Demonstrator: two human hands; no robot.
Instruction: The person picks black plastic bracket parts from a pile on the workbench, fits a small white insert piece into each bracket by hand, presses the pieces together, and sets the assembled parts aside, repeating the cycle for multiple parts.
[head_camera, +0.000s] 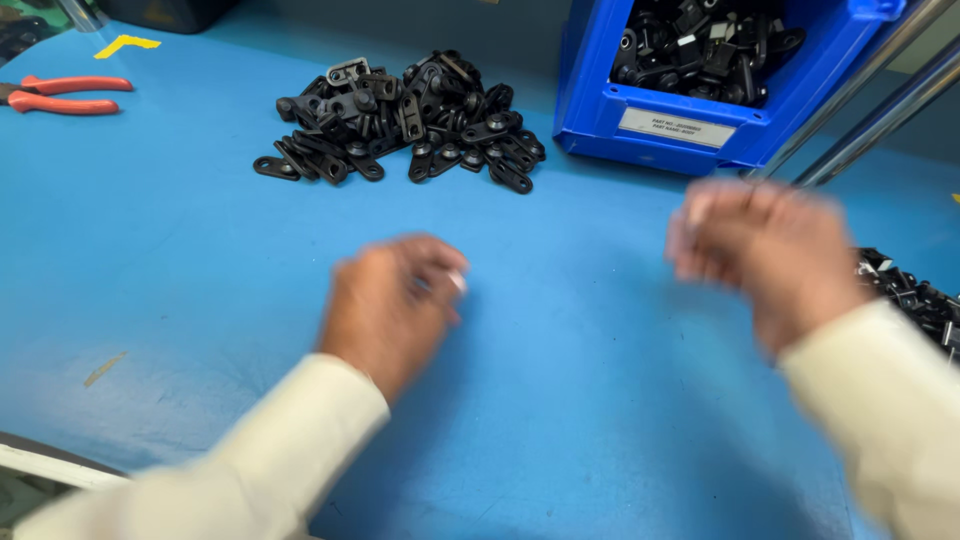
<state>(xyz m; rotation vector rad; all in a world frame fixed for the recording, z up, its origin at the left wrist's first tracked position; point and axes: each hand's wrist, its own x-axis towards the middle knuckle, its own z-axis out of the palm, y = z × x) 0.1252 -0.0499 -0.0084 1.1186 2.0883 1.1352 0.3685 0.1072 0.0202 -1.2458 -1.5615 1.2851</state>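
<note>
My left hand (392, 305) hovers over the blue table (560, 400) near the middle, blurred, with its fingers curled; whether it holds anything cannot be made out. My right hand (765, 255) is raised to the right, also blurred, fingers bent inward, and nothing clear shows in it. A pile of small black plastic parts (400, 120) lies on the table beyond the left hand. Both arms wear cream sleeves.
A blue bin (700, 120) filled with black parts stands at the back right. More black parts (915, 300) lie at the right edge behind my right hand. Red-handled pliers (60, 95) lie far left. Metal rods (870, 100) slant at the upper right.
</note>
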